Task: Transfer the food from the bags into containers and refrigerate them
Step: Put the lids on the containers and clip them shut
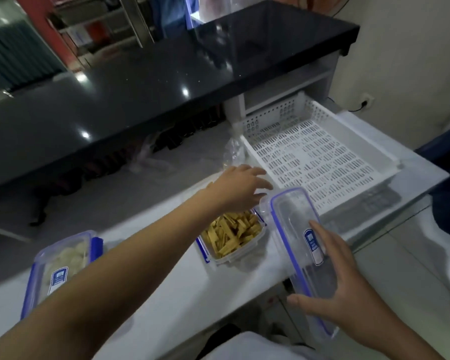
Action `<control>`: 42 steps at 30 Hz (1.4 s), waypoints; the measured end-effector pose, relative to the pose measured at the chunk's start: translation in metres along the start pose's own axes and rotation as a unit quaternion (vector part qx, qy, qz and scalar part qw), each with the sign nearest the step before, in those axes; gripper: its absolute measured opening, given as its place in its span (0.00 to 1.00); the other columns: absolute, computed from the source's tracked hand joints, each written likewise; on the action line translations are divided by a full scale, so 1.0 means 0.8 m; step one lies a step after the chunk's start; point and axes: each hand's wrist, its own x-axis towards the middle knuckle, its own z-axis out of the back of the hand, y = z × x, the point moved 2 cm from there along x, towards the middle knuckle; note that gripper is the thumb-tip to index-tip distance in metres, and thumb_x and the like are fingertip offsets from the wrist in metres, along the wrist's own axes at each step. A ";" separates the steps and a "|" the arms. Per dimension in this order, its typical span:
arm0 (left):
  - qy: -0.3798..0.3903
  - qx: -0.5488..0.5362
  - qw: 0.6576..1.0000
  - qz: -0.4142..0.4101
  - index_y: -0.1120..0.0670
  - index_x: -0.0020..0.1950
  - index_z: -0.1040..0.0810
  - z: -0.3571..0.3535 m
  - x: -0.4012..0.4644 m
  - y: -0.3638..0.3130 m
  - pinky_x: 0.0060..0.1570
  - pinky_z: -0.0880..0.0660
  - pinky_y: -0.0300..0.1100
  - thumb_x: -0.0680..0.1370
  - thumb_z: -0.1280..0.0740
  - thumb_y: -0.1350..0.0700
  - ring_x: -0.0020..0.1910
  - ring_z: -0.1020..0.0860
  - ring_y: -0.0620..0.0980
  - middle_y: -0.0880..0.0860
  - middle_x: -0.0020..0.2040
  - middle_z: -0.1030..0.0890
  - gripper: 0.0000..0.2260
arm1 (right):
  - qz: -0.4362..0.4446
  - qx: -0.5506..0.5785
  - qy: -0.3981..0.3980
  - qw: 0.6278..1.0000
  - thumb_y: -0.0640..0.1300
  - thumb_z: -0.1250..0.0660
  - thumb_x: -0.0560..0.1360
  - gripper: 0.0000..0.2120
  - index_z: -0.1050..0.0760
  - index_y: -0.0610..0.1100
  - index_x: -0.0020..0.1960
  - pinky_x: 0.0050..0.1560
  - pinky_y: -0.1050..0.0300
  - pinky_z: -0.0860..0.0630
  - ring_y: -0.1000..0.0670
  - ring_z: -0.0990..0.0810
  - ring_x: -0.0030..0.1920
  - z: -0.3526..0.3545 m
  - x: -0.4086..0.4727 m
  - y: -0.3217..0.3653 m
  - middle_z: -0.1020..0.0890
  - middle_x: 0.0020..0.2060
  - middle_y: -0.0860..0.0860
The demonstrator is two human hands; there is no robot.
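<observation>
Lid (300, 245), light and stiff, is pinched at its near end by right hand (348, 287). Left hand (240, 187) is held over the open container (231, 235), fingers (260, 184) spread apart. Slippery plastic is best gripped by the rims.

A single wide-angle camera, worn on the person's head, looks forward and steeply down over a white countertop (166, 287) from close range. Both forearms enter from the near edge, the left hand (240, 187) reaching toward the middle of the frame and the right hand (348, 276) low at near right. The lens bends straight edges, so the glossy black raised counter (146, 100) runs on a slant from near left to far right. A white perforated plastic tray (315, 157) fills the right middle ground. The far left background shows blurred. No second view covers the scene.
</observation>
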 end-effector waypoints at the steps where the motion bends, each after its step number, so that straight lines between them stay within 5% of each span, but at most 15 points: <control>1: 0.039 0.029 0.999 -0.015 0.40 0.73 0.29 -0.007 0.015 0.001 0.73 0.40 0.57 0.82 0.41 0.43 0.76 0.38 0.55 0.49 0.79 0.36 0.19 | 0.004 0.004 -0.007 1.000 0.67 0.19 0.51 0.59 0.51 0.77 0.72 0.63 0.58 0.32 0.62 0.41 0.73 0.002 -0.001 0.004 0.49 0.76 0.69; 6: 0.190 0.028 0.979 0.060 0.42 0.76 0.34 -0.043 0.058 0.058 0.75 0.45 0.60 0.83 0.51 0.37 0.77 0.41 0.60 0.51 0.80 0.38 0.23 | -0.015 0.038 -0.035 0.999 0.72 0.20 0.46 0.61 0.49 0.77 0.72 0.69 0.49 0.34 0.66 0.41 0.73 0.015 -0.008 0.019 0.46 0.75 0.69; 11: 0.223 -0.170 0.945 0.171 0.53 0.78 0.35 -0.047 0.088 0.143 0.72 0.39 0.55 0.82 0.50 0.34 0.75 0.34 0.58 0.56 0.76 0.32 0.32 | -0.048 0.055 -0.061 0.995 0.73 0.21 0.42 0.61 0.46 0.79 0.70 0.66 0.50 0.32 0.77 0.40 0.66 0.013 -0.010 0.036 0.42 0.68 0.78; 16: 0.152 -0.184 0.940 0.245 0.53 0.81 0.44 -0.061 0.101 0.229 0.77 0.50 0.52 0.83 0.48 0.36 0.80 0.47 0.57 0.53 0.82 0.47 0.32 | -0.059 0.032 -0.074 0.995 0.73 0.22 0.41 0.60 0.46 0.80 0.69 0.63 0.56 0.32 0.78 0.39 0.65 -0.001 -0.004 0.062 0.41 0.67 0.79; 20: 0.037 -0.169 0.936 0.308 0.50 0.82 0.48 -0.074 0.089 0.270 0.78 0.49 0.53 0.80 0.42 0.36 0.80 0.51 0.60 0.56 0.82 0.51 0.35 | -0.054 0.022 -0.073 0.996 0.73 0.22 0.42 0.62 0.48 0.78 0.71 0.65 0.54 0.34 0.74 0.41 0.69 -0.016 0.007 0.083 0.42 0.71 0.75; 23: -0.036 -0.303 0.918 0.254 0.58 0.77 0.34 -0.054 0.049 0.247 0.69 0.35 0.50 0.82 0.37 0.45 0.74 0.33 0.61 0.62 0.75 0.33 0.28 | -0.050 0.017 -0.060 0.997 0.76 0.24 0.42 0.63 0.50 0.77 0.72 0.71 0.48 0.37 0.67 0.45 0.75 -0.028 0.014 0.089 0.45 0.74 0.73; 26: -0.176 -0.374 0.903 0.117 0.50 0.75 0.30 -0.025 -0.021 0.202 0.69 0.38 0.39 0.82 0.35 0.56 0.74 0.35 0.48 0.52 0.75 0.31 0.21 | -0.045 0.007 -0.054 0.997 0.75 0.23 0.42 0.63 0.49 0.78 0.71 0.72 0.47 0.37 0.64 0.46 0.76 -0.036 0.021 0.095 0.47 0.75 0.71; 29: -0.242 -0.457 0.844 0.145 0.47 0.68 0.23 -0.036 -0.088 0.167 0.68 0.35 0.36 0.81 0.35 0.58 0.70 0.31 0.39 0.43 0.70 0.26 0.16 | -0.058 -0.010 -0.041 0.997 0.74 0.22 0.44 0.62 0.50 0.78 0.72 0.73 0.46 0.37 0.61 0.47 0.77 -0.041 0.028 0.096 0.49 0.77 0.68; 34: -0.278 -0.597 0.674 0.335 0.40 0.66 0.23 -0.099 -0.179 0.103 0.60 0.26 0.42 0.81 0.33 0.55 0.67 0.27 0.47 0.45 0.68 0.24 0.15 | -0.079 -0.053 -0.001 0.995 0.74 0.23 0.46 0.60 0.53 0.80 0.70 0.70 0.52 0.41 0.63 0.53 0.77 -0.050 0.037 0.085 0.55 0.76 0.70; 40: -0.152 -0.779 0.475 0.381 0.39 0.74 0.36 -0.139 -0.211 0.040 0.57 0.20 0.52 0.78 0.29 0.51 0.63 0.23 0.51 0.48 0.70 0.27 0.27 | -0.095 -0.076 0.037 0.992 0.76 0.24 0.48 0.57 0.52 0.81 0.70 0.75 0.45 0.40 0.58 0.49 0.78 -0.067 0.046 0.069 0.51 0.77 0.66; 42: -0.132 -0.808 0.449 0.359 0.41 0.75 0.37 -0.142 -0.203 0.038 0.51 0.18 0.51 0.77 0.28 0.53 0.60 0.19 0.53 0.50 0.67 0.23 0.29 | -0.093 -0.086 0.040 0.991 0.75 0.24 0.49 0.57 0.52 0.79 0.71 0.72 0.49 0.38 0.59 0.46 0.76 -0.068 0.049 0.067 0.49 0.75 0.69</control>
